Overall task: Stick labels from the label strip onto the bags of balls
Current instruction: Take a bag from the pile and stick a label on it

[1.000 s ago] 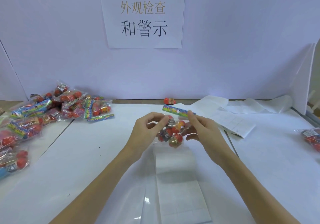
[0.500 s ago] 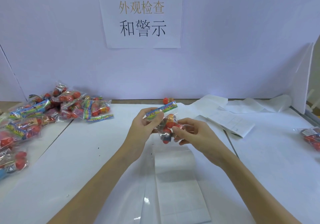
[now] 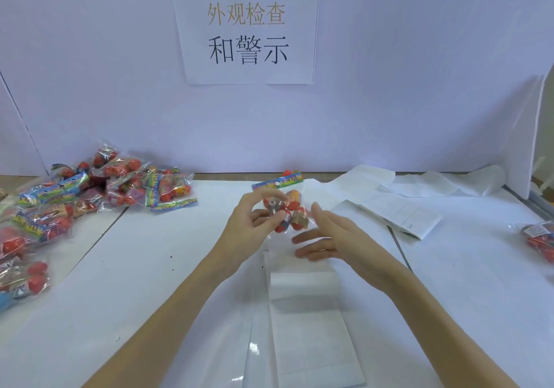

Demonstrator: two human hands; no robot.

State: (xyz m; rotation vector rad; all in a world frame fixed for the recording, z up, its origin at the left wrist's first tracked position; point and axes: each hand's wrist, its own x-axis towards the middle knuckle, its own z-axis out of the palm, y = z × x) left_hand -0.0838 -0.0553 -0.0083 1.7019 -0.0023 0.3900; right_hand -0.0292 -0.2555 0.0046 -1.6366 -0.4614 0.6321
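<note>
A white paper sign (image 3: 245, 25) taped to the pale back wall at upper centre read "外观检查" in tan over "和警示" in black. At mid-frame the left hand (image 3: 248, 228) pinched a clear plastic bag of red balls (image 3: 284, 210) in curled fingers, held above the white table (image 3: 150, 267). The bag's multicoloured printed header card (image 3: 277, 182) pointed toward the wall, so its long axis ran roughly away from the person, tilted slightly right; the card's print was too blurred to read. The right hand (image 3: 329, 237) hovered just right of the bag, fingers straight and apart, holding nothing. The white label strip (image 3: 308, 321) lay below the hands, running toward the bottom edge. A heap of similar bags (image 3: 90, 189) filled the left edge, one more bag (image 3: 539, 237) sat at the right edge, and bare table lay between.
</note>
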